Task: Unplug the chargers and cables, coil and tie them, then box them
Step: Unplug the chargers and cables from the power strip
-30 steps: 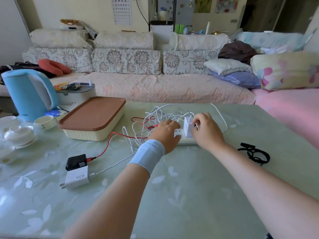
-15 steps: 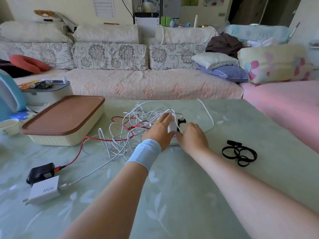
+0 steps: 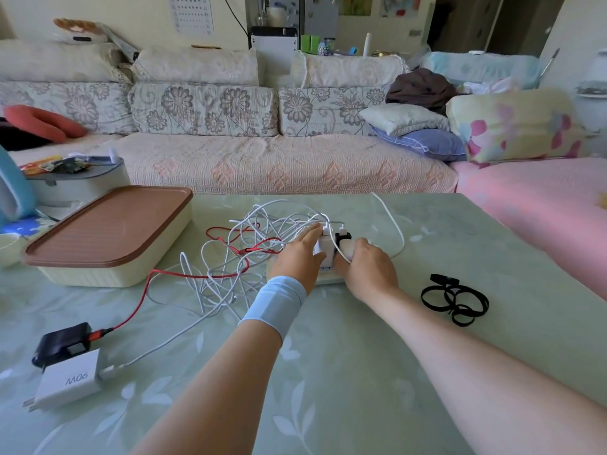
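A white power strip (image 3: 328, 280) lies mid-table, mostly hidden under both hands. A white charger (image 3: 323, 246) and a small black charger (image 3: 343, 238) stand plugged into it. My left hand (image 3: 297, 259), with a pale blue wristband, lies on the strip, its straight fingers against the white charger's left side. My right hand (image 3: 366, 269) pinches the white charger's right side with thumb and forefinger, and a white cable crosses that finger. Tangled white cables (image 3: 236, 251) and a red cable (image 3: 141, 298) spread to the left. An unplugged white 90W charger (image 3: 65, 384) and a black charger (image 3: 62, 341) lie near left.
A cream box with a brown lid (image 3: 108, 231) stands at the left, shut. Black strap ties (image 3: 455, 298) lie in a pile right of my right arm. A blue kettle (image 3: 13, 192) and a grey container (image 3: 78, 182) stand at the far left. A sofa (image 3: 279, 169) runs behind the table.
Both hands stay at the power strip. My right hand slid from the top of the white charger to its near right side, and the black charger behind it came into view.
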The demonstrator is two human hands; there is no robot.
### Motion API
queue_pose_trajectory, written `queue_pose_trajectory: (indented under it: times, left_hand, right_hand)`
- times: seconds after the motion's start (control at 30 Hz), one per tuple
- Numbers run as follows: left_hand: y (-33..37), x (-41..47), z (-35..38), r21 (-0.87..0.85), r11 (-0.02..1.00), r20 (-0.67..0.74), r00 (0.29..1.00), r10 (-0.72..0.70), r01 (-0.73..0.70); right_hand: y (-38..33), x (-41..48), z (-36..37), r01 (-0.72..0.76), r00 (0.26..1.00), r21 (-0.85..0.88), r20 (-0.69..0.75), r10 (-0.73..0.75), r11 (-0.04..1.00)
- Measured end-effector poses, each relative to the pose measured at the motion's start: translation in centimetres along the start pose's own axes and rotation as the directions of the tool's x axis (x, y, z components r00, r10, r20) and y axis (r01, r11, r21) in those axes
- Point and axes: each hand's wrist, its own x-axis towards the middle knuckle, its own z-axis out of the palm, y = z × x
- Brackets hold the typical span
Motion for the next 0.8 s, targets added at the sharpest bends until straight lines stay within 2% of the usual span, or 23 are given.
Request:
queue_pose_trajectory:
  times: [0.1, 0.17, 0.23, 0.37, 0.43, 0.57, 0.67, 0.73, 0.8]
  left_hand:
    - [0.2, -0.1, -0.1, 0.049, 0.999, -0.003, 1.0, -0.013, 0.013]
    - [0.3, -0.3, -0.2, 0.085, 0.996, -0.001, 1.0, -0.022, 0.022]
    - [0.4, -0.4, -0.4, 0.089, 0.996, 0.015, 1.0, -0.021, 0.02]
    - [-0.3, -0.4, -0.6, -0.051, 0.999, 0.115, 0.993, 0.008, -0.003]
    - [-0.4, -0.7, -0.7, -0.071, 0.997, 0.141, 0.989, 0.038, -0.028]
    - [0.8, -2.3, -1.5, -0.2, 0.98, 0.067, 0.997, 0.028, -0.014]
    - [1.4, -3.8, -3.3, -0.324, 0.945, 0.031, 0.999, -0.043, 0.05]
    - [1.8, -4.6, -5.1, -0.509, 0.848, 0.069, 0.989, -0.13, 0.147]
    - [2.3, -5.5, -6.7, -0.675, 0.685, 0.194, 0.962, -0.194, 0.274]
  right_hand:
    - [-0.8, -0.2, -0.2, 0.031, 0.998, -0.029, -0.056, -0.032, 0.999]
    - [-1.8, 0.0, -0.9, 0.043, 0.983, 0.039, -0.179, -0.036, 0.998]
    - [-2.2, 0.0, -1.4, 0.045, 0.978, 0.092, -0.206, -0.025, 0.995]
    - [-1.4, -0.5, -1.6, 0.015, 1.0, 0.101, -0.029, -0.012, 0.995]
    - [-1.5, -0.8, -2.0, 0.024, 1.0, 0.12, 0.014, -0.026, 0.992]
    - [-1.7, -1.8, -2.7, 0.129, 0.987, 0.186, 0.074, -0.145, 0.974]
    - [-1.9, -3.2, -3.5, 0.092, 0.973, 0.219, 0.186, -0.134, 0.971]
    - [-2.7, -4.2, -4.2, 0.045, 0.94, 0.219, 0.32, -0.115, 0.975]
    - [-4.0, -5.3, -4.7, 0.058, 0.9, 0.205, 0.413, -0.14, 0.977]
